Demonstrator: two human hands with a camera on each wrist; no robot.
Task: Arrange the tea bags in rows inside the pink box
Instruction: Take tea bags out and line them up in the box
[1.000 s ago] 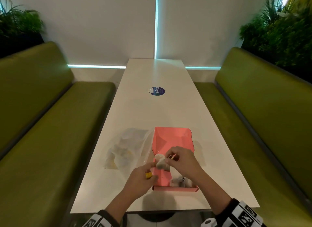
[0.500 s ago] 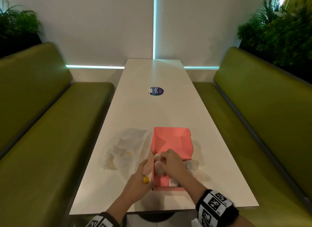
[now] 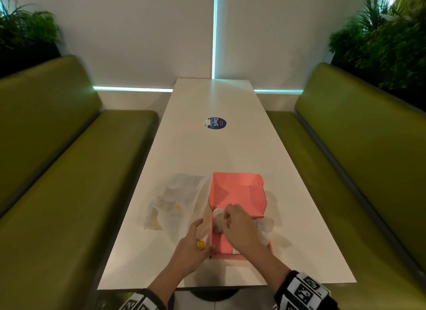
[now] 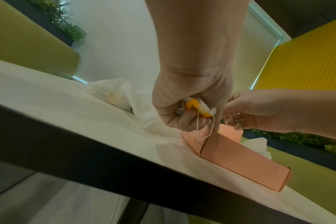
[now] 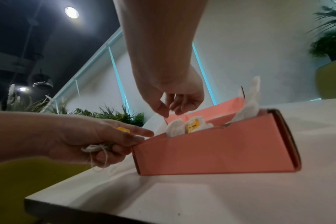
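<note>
Pink card is forming the open box, which is sitting on the white table close to the near edge, a little right of the middle, with its lid flap standing up at the far side. Inside it, white tea bags with yellow tags are standing in the near part of the box, and more white paper is poking over its right wall.

The right hand is reaching down into the box from above, its fingers hanging loosely curled just over the tea bags; whether they are pinching one cannot be told.

The left hand is resting just beside the box's near left corner. It is clenching a tea bag with a yellow tag in its curled fingers, the white string looping down below them, while its forefinger is stretching out to the box's left wall.

A clear plastic bag holding further tea bags is lying on the table just left of the box, towards the left edge. A round blue sticker is lying well beyond, near the middle of the table. Green benches are running along both long edges.
</note>
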